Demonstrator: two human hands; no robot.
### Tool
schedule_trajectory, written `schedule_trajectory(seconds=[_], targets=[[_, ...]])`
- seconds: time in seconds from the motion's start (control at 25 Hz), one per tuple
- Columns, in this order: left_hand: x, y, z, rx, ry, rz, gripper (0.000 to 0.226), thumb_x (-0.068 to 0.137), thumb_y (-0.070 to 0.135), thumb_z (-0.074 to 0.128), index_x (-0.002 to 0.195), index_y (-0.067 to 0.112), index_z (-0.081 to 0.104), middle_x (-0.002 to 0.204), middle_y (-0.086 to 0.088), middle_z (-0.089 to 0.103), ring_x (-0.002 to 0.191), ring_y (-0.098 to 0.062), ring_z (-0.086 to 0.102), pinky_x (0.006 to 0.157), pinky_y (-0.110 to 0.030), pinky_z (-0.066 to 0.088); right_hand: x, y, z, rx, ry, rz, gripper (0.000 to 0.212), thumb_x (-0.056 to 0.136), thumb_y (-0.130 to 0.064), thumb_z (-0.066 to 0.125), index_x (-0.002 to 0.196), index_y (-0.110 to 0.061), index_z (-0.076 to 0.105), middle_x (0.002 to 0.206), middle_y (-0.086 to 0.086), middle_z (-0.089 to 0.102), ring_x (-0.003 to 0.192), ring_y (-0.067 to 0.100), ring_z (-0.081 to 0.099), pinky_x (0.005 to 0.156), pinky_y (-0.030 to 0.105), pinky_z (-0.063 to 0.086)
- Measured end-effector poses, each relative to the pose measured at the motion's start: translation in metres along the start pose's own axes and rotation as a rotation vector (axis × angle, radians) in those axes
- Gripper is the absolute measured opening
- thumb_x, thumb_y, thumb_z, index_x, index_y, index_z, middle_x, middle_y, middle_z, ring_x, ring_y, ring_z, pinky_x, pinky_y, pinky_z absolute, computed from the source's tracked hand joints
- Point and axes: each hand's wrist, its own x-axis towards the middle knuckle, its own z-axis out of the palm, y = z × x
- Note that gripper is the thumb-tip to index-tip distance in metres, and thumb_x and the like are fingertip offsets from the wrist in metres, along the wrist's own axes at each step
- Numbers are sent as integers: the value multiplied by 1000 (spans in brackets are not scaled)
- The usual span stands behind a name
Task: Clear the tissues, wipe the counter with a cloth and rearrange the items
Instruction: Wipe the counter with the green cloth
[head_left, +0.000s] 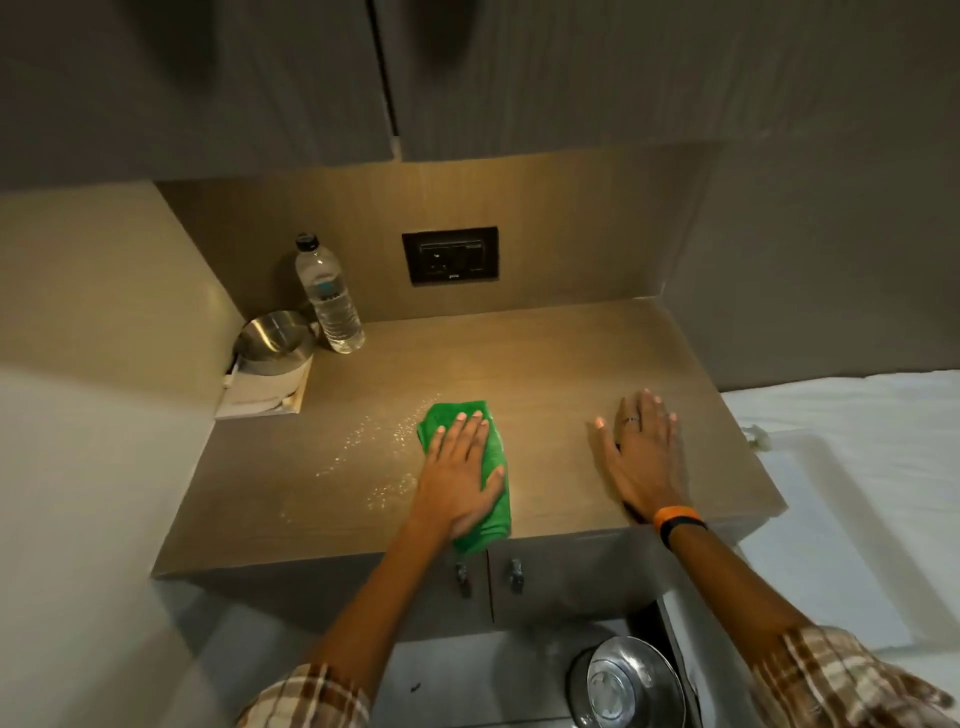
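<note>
1. Plaid sleeves (836, 675) frame the bottom edge, with a steel lidded bin (628, 686) on the floor between the forearms.
2. Just above, two small handles (488, 574) sit on the cabinet doors beneath the counter's front edge.
3. Left hand (460, 467) lies open and flat, fingers spread, pressing a green cloth (493, 447) onto the counter (545, 364); the cloth's near end hangs slightly over the front edge.
4. Right hand (641, 457) also lies open, palm down on the bare counter, well apart from the cloth; it wears a ring, and an orange band (675, 519) circles the wrist.
5. Glinting droplets (374, 452) speckle the surface just left of the cloth.
6. Farther back in the left corner, a steel bowl (275, 338) rests on a white tray (260, 395), with a clear water bottle (327, 296) upright beside it.
7. On the back wall sits a dark socket plate (450, 254), with cabinets overhead.
</note>
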Motion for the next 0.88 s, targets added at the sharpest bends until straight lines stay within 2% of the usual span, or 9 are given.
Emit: schedule_trajectory(seconds=[0.08,0.16,0.28,0.36,0.44,0.52,0.68,0.76,0.88], targets=[[4,-5,-8,-86,-45,45,69,105,52,22,160,16,0,168,-2,-4,154,-15,-10,124,-37,-11,-22,-58,10,170,81,-121,54,107,-42,33,152,-13,42,166,11,27,156,25,20,130,45,10],[-6,-25,-20,-157,-10,73,64,106,46,19,159,14,4,169,-5,2,154,-14,-5,124,-33,-8,-45,-128,33,216,20,-271,51,106,-35,33,151,-14,44,166,7,29,156,22,22,130,39,6],[-40,-86,-35,-123,131,0,64,101,43,16,159,15,11,168,-4,13,155,-15,6,125,-34,-3,-63,-181,61,2,-101,-382,57,107,-40,26,158,-16,30,169,7,16,159,24,11,130,42,1],[-65,-139,-37,-62,187,-137,63,103,44,19,158,17,10,167,-4,13,155,-18,8,127,-42,6,-67,-179,68,-105,-70,-334,62,103,-43,18,159,-17,28,169,10,17,159,26,12,129,48,9],[-79,-195,-41,3,203,-260,64,104,45,21,159,16,9,168,-6,13,155,-22,9,127,-47,13,-63,-176,71,-106,-51,-249,63,101,-39,19,158,-16,31,167,14,22,157,29,18,128,52,17],[-88,-240,-48,27,202,-332,67,101,46,18,159,12,15,166,-11,19,154,-27,15,126,-48,15,-41,-182,73,-105,-82,-145,60,104,-36,24,159,-13,26,169,16,16,158,31,13,128,54,14],[-89,-280,-48,-42,194,-314,74,96,46,15,156,5,23,164,-16,25,154,-31,18,126,-46,14,55,-222,67,-62,-116,-4,61,107,-36,22,162,-16,9,170,17,-2,159,32,-3,129,54,3],[-86,-289,-40,-88,200,-332,71,97,44,22,158,7,20,166,-12,20,155,-27,13,127,-43,8,95,-254,71,-79,-185,-78,59,108,-35,23,163,-17,8,171,15,-3,159,30,-5,129,52,0],[-82,-295,-38,-131,187,-326,71,97,44,23,158,9,17,167,-9,17,155,-24,8,127,-42,6,96,-284,79,-176,-258,-432,57,109,-31,26,163,-22,9,172,7,0,159,25,-3,129,48,0]])
